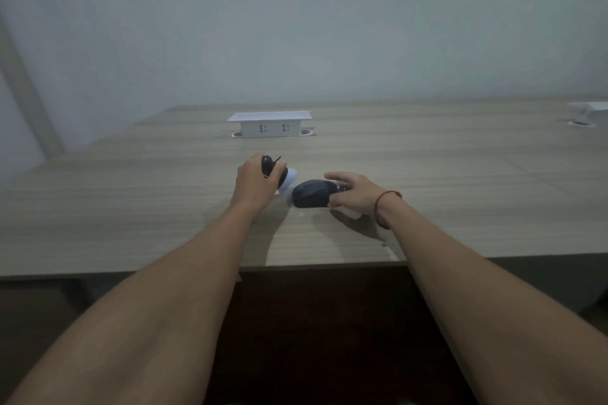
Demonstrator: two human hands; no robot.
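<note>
**Two hands at the table, a mouse in one, a black-and-white item in the other**

We note both forearms reaching out over the near edge of the wooden table (pixel 131 207), the hands close together near its middle.

Right hand (pixel 357 192): fingers and thumb curled round the end of a black computer mouse (pixel 311 194), thumb along the near side. The mouse points left, toward the other hand. It sits low over the table; we cannot tell whether it rests on the surface. A red string bracelet (pixel 381 207) circles this wrist.

Left hand (pixel 258 182): gripping a black-and-white item (pixel 289 182), dark at the far end with a thin black stalk sticking up, pale and rounded at the end nearest the mouse. The pale part is blurred, and we cannot make out what the item is. It lies just beside the mouse; contact is uncertain.

Farther back, a white socket box (pixel 269 124) stands on the table, well apart from the hands. A second white box (pixel 589 110) shows at the far right edge. A plain pale wall (pixel 296 26) lies behind.
</note>
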